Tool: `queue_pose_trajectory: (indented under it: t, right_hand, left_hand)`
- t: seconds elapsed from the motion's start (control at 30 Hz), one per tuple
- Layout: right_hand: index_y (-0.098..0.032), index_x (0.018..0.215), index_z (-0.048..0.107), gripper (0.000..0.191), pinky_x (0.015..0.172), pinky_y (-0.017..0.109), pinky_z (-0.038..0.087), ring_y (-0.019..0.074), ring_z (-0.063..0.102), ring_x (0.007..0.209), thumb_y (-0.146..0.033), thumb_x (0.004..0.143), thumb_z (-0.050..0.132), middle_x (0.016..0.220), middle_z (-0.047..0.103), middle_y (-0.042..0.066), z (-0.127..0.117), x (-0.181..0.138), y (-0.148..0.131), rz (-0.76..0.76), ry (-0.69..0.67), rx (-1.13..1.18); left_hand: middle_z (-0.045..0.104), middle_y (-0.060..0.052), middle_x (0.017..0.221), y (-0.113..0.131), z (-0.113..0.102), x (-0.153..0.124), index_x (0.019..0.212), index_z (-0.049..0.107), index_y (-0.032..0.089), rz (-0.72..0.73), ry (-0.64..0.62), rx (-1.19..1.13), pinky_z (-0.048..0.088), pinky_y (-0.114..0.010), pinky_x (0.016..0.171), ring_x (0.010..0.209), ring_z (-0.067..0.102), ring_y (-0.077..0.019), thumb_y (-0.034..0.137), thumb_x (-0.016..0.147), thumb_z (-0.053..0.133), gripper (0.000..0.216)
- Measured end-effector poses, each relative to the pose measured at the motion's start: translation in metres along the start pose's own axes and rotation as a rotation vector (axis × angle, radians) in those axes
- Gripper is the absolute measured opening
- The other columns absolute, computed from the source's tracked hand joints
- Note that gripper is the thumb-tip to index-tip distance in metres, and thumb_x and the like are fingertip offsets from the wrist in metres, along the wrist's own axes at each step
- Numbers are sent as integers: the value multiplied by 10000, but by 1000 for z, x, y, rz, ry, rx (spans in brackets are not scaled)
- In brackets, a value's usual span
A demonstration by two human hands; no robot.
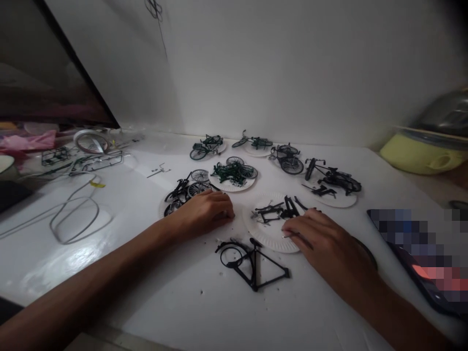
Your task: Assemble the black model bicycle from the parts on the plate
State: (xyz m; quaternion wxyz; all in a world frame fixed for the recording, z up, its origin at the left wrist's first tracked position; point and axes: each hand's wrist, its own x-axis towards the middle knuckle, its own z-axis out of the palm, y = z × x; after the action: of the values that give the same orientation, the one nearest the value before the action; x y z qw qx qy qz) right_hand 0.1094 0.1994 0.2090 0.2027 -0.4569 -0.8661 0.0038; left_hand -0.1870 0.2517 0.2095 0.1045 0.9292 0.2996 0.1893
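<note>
My left hand (208, 212) rests on the white table with its fingers curled together; whatever they may hold is hidden. It partly covers a paper plate of black miniature bicycle parts (179, 192). Over the right rim of another paper plate (272, 240), my right hand (321, 234) is closed on a thin metal tool (300, 238), whose exact kind I cannot make out. Small black parts (272, 210) lie on that plate. Between my hands and nearer to me, a black miniature bicycle frame (256, 265) lies flat, with a ring-shaped part at its left end.
Behind are a plate of dark green parts (234, 173) and several assembled miniature bicycles (287, 158). A phone (420, 253) lies at right, below a yellow pot (424, 153). Left are a loose cable (75, 214), a tape roll (91, 141) and a dark screen (47, 68).
</note>
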Motion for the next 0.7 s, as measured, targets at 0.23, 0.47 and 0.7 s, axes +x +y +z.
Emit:
queue_pose_trajectory:
  t: [0.23, 0.47, 0.7]
  right_hand:
    - [-239, 1020, 628, 177, 780, 328, 499, 191, 662, 876, -272, 999, 455, 946, 702, 36, -3, -6, 8, 227, 116, 198]
    - [-251, 850, 591, 218, 589, 301, 458, 161, 598, 640, -413, 971, 510, 742, 649, -12, -10, -6, 2, 350, 27, 210]
    - [-262, 1078, 672, 195, 803, 341, 550, 205, 703, 917, -346, 958, 543, 1071, 735, 41, -2, -9, 9, 232, 146, 226]
  left_hand:
    - [674, -90, 1037, 5, -5, 0, 976, 688, 135, 35, 34, -32, 516, -336, 841, 923, 627, -168, 188, 991, 531, 167]
    - [665, -72, 1047, 7, -7, 0, 996, 668, 139, 58, 17, -6, 502, -337, 879, 958, 606, -170, 209, 1003, 526, 158]
    - [650, -64, 936, 20, -21, -6, 898, 641, 125, 93, -73, 210, 489, -355, 780, 824, 577, -168, 242, 1029, 468, 246]
